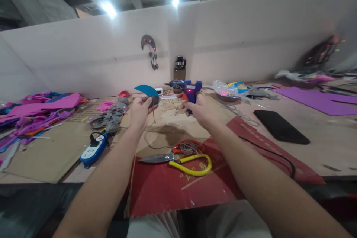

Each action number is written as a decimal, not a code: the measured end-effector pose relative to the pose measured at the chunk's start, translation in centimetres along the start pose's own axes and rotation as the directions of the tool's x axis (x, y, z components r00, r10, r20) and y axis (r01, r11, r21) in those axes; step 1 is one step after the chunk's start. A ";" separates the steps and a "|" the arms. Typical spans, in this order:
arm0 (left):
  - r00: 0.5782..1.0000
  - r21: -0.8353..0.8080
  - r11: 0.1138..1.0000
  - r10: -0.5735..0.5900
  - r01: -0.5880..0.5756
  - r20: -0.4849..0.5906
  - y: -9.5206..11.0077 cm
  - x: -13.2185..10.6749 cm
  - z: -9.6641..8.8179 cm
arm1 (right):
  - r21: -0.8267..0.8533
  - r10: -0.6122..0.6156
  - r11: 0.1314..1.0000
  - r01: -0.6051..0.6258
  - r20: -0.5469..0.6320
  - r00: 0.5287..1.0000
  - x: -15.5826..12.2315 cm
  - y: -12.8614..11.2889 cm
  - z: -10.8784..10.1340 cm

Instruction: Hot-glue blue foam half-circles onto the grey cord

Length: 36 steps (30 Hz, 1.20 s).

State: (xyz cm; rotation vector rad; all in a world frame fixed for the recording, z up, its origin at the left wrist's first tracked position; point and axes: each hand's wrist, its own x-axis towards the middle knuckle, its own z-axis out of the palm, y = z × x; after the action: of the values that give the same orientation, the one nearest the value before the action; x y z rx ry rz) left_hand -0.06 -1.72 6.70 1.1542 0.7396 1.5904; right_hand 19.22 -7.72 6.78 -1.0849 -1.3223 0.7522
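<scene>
Pinched in my left hand (142,109) is a blue crescent-shaped piece (147,90), its lower end wrapped in grey cord. From that end the grey cord (154,117) trails down to the work surface. My right hand (199,108) grips a blue glue gun (191,91) with a lit red light, its nozzle pointing left toward the crescent but apart from it. Below both hands lie scissors (178,158) with one red and one yellow handle. A loose bundle of grey cord (191,148) rests on the red handle.
Pink and purple felt-like scraps (55,108) pile up at left, near a blue power strip (95,150). A black phone (280,126) and a purple sheet (315,100) lie at right. Red-printed cardboard (173,197) covers the near edge. A grey crescent ornament (147,41) hangs on the wall.
</scene>
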 end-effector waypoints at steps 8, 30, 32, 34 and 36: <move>0.999 0.024 1.000 0.021 -0.020 -0.040 0.0 -0.2 0.3 | -0.115 -0.162 0.978 0.175 0.111 0.980 -0.7 -0.1 0.8; 0.998 0.128 0.990 0.047 -0.051 0.035 -0.1 -0.9 0.9 | -0.417 -0.205 0.874 0.252 0.154 0.966 -1.0 0.3 1.1; 0.998 0.128 0.990 0.054 -0.058 0.029 -0.1 -0.9 0.9 | -0.415 -0.217 0.871 0.263 0.155 0.964 -0.9 0.4 1.1; 0.996 0.125 0.989 0.082 -0.083 0.017 0.0 -0.8 0.8 | -0.418 -0.228 0.869 0.267 0.141 0.963 -0.8 0.5 1.0; 0.994 0.120 0.987 0.105 -0.105 0.006 0.0 -0.7 0.7 | -0.426 -0.230 0.867 0.260 0.121 0.966 -0.7 0.6 1.0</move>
State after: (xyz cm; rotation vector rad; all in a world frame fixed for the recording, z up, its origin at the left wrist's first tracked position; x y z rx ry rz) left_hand 0.62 -2.43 6.75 1.2983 0.7957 1.6515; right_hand 18.23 -8.00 5.86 -1.2178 -1.7022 0.3027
